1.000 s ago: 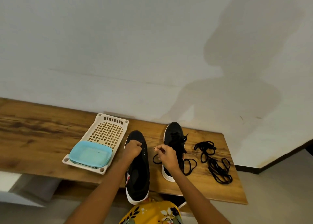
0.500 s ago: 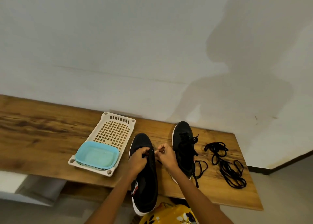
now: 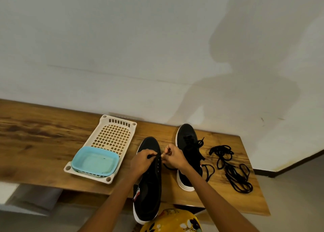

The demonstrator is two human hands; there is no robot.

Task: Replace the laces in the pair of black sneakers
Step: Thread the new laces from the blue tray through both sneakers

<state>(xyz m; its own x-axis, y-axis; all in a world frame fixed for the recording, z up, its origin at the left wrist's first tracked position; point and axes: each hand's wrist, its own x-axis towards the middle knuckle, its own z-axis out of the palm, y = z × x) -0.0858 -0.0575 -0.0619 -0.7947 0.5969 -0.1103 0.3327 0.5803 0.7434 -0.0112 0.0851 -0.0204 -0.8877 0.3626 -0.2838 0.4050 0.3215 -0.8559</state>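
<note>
- The near black sneaker [image 3: 149,179] lies on the table [image 3: 43,144] with its long axis running away from me, toe toward the wall [image 3: 122,47] and heel hanging over the front edge by my lap.
- The second black sneaker [image 3: 188,144] stands just to its right, set further back, pointing the same way; its lace [image 3: 208,169] trails loose over the wood on its right side.
- A loose pile of black laces [image 3: 231,168] lies further right, apart from both shoes.
- My left hand [image 3: 142,161] rests on the near sneaker's upper, fingers curled, its grip pinching a black lace end [image 3: 152,156] over the eyelets.
- My right hand [image 3: 173,157] is beside it, between the two shoes, fingers curled in a pinch on a lace strand [image 3: 169,167] that loops down below the palm.
- Both forearms reach in from the bottom of the view, converging on the near shoe.
- To the left sits a cream perforated tray [image 3: 115,135] with a light blue tub [image 3: 95,161] in its near end.
- The table is dark-grained wood, set against a plain pale wall carrying my shadow.
</note>
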